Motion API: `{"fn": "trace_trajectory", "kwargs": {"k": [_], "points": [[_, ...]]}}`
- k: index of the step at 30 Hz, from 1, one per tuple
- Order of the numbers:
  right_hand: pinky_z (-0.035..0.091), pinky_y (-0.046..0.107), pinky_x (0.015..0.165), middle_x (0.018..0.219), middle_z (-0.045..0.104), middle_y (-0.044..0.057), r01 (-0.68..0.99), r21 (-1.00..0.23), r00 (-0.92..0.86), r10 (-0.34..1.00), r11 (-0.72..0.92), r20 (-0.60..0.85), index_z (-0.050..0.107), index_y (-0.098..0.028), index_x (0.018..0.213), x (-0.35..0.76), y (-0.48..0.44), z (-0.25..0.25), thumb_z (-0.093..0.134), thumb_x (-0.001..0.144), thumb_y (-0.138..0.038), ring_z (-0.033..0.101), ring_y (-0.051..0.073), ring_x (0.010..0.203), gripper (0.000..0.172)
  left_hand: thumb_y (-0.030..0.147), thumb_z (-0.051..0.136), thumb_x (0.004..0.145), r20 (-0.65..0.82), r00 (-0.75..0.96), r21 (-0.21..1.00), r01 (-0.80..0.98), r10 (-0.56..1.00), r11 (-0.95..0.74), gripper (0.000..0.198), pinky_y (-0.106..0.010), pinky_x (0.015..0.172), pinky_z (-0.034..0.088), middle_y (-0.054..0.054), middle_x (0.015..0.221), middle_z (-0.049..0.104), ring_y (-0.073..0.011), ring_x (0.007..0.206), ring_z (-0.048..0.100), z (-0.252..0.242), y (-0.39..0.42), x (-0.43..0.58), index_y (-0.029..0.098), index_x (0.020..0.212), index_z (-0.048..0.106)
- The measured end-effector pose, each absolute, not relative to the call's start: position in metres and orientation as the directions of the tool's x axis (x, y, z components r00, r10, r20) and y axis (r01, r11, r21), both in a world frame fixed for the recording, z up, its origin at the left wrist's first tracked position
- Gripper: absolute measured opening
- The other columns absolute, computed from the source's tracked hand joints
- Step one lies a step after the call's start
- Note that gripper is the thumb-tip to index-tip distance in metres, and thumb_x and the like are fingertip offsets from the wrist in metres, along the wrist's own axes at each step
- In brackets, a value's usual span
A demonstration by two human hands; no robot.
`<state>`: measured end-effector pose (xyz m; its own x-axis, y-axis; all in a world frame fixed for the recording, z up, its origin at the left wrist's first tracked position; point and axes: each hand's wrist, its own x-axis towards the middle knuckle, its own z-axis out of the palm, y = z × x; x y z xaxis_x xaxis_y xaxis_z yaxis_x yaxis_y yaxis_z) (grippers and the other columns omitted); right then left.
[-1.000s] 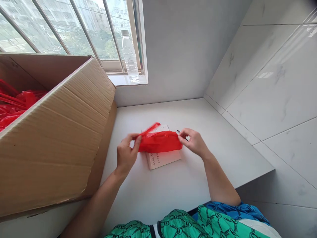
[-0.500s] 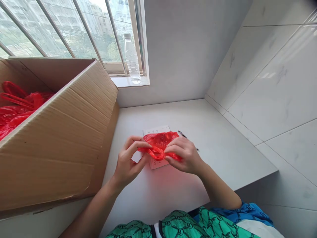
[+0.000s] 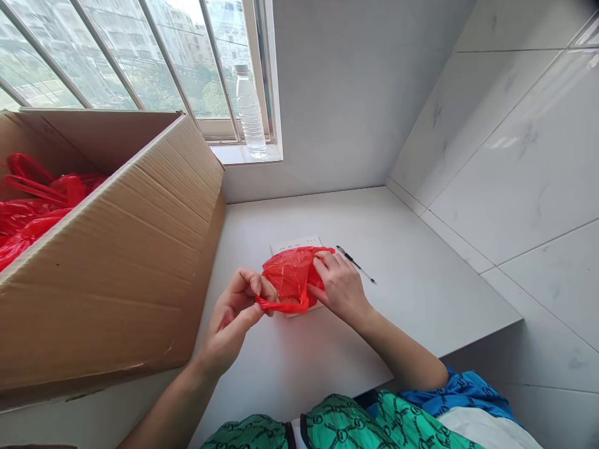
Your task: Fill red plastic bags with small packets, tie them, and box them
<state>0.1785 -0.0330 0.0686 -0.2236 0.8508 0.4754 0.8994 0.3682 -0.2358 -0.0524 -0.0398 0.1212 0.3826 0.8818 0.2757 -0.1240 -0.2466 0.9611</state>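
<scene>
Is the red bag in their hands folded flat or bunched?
Bunched, not folded: the red plastic bag bulges in loose creases, with a handle strip pinched in the left hand.

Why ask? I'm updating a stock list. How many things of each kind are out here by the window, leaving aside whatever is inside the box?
Red plastic bag in the hands: 1
Cardboard box: 1
Plastic water bottle: 1
Pen: 1
Printed white booklet or pad: 1
Total: 5
</scene>
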Motion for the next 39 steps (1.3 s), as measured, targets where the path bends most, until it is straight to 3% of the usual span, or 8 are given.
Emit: {"fn": "trace_trajectory", "kwargs": {"k": [6,13,18,22,25,28,34,39], "points": [[0.054,0.046,0.068,0.150,0.044,0.018,0.973,-0.205,-0.025,0.932,0.106,0.361,0.058,-0.020,0.123,0.209,-0.021,0.061,0.059,0.080,-0.004,0.061,0.035,0.103,0.046,0.031,0.060,0.091,0.260,0.538,0.964,-0.098,0.802,-0.247,0.043,-0.026,0.050,0.046,0.002,0.067,0.055,-0.0112,0.049,0.049,0.132,-0.033,-0.076,0.030,0.134,0.053],[0.052,0.046,0.090,0.146,0.049,0.010,0.916,-0.295,-0.142,0.908,0.271,0.394,0.065,-0.028,0.120,0.238,-0.041,0.108,0.052,0.091,-0.014,0.060,0.028,0.119,0.035,0.020,0.045,0.102,0.325,0.490,0.916,0.052,0.809,-0.399,0.029,-0.030,0.066,0.056,-0.001,0.068,0.062,-0.0116,0.057,0.057,0.138,-0.031,-0.079,0.025,0.115,0.071],[0.052,0.032,0.083,0.106,0.070,0.007,0.757,-0.399,-0.168,0.745,0.517,0.646,0.067,-0.022,0.108,0.192,-0.050,0.123,0.047,0.100,-0.021,0.066,0.018,0.096,0.022,0.017,0.045,0.101,0.439,0.336,0.889,-0.030,0.833,-0.457,0.043,-0.031,0.072,0.063,-0.009,0.146,0.051,-0.0119,0.078,0.067,0.140,-0.046,-0.051,0.034,0.139,0.055],[0.046,0.027,0.061,0.093,0.070,0.008,0.868,-0.324,-0.277,0.909,0.375,0.310,0.062,-0.018,0.118,0.182,-0.034,0.108,0.058,0.096,-0.026,0.066,0.020,0.081,0.024,0.016,0.047,0.100,0.532,0.303,0.821,0.046,0.790,-0.570,0.054,-0.035,0.074,0.066,-0.007,0.163,0.025,-0.0144,0.087,0.070,0.140,-0.052,-0.046,0.041,0.147,0.041],[0.038,0.024,0.052,0.096,0.070,0.007,0.950,-0.250,-0.200,0.979,0.187,-0.026,0.048,-0.020,0.137,0.196,-0.030,0.101,0.072,0.081,-0.020,0.065,0.020,0.076,0.060,0.016,0.048,0.099,0.556,0.211,0.793,0.157,0.804,-0.589,0.059,-0.033,0.071,0.066,-0.009,0.162,0.029,-0.0184,0.096,0.071,0.135,-0.050,-0.051,0.041,0.151,0.034],[0.036,0.023,0.050,0.112,0.067,0.010,0.937,-0.265,-0.260,0.960,0.226,-0.102,0.036,-0.024,0.147,0.203,-0.033,0.105,0.077,0.074,-0.022,0.066,0.021,0.077,0.084,0.017,0.050,0.098,0.554,0.207,0.768,0.246,0.806,-0.591,0.063,-0.033,0.067,0.066,-0.012,0.163,0.025,-0.0212,0.099,0.071,0.130,-0.050,-0.055,0.038,0.154,0.030],[0.048,0.028,0.072,0.120,0.066,0.009,0.819,-0.343,-0.436,0.888,0.459,0.147,0.059,-0.023,0.126,0.170,-0.013,0.103,0.050,0.098,-0.021,0.065,0.022,0.099,0.030,0.014,0.053,0.097,0.667,0.268,0.621,0.316,0.696,-0.717,0.063,-0.034,0.069,0.066,-0.010,0.164,0.021,-0.0252,0.109,0.068,0.128,-0.049,-0.051,0.038,0.151,0.033],[0.048,0.044,0.095,0.133,0.060,0.013,0.731,-0.424,-0.512,0.841,0.534,0.178,0.056,-0.024,0.132,0.142,0.010,0.071,0.071,0.087,-0.038,0.055,0.031,0.122,0.050,0.015,0.054,0.096,0.703,0.247,0.563,0.378,0.667,-0.735,0.063,-0.035,0.070,0.065,-0.010,0.160,0.030,-0.0315,0.124,0.059,0.128,-0.048,-0.050,0.036,0.151,0.031]]}}
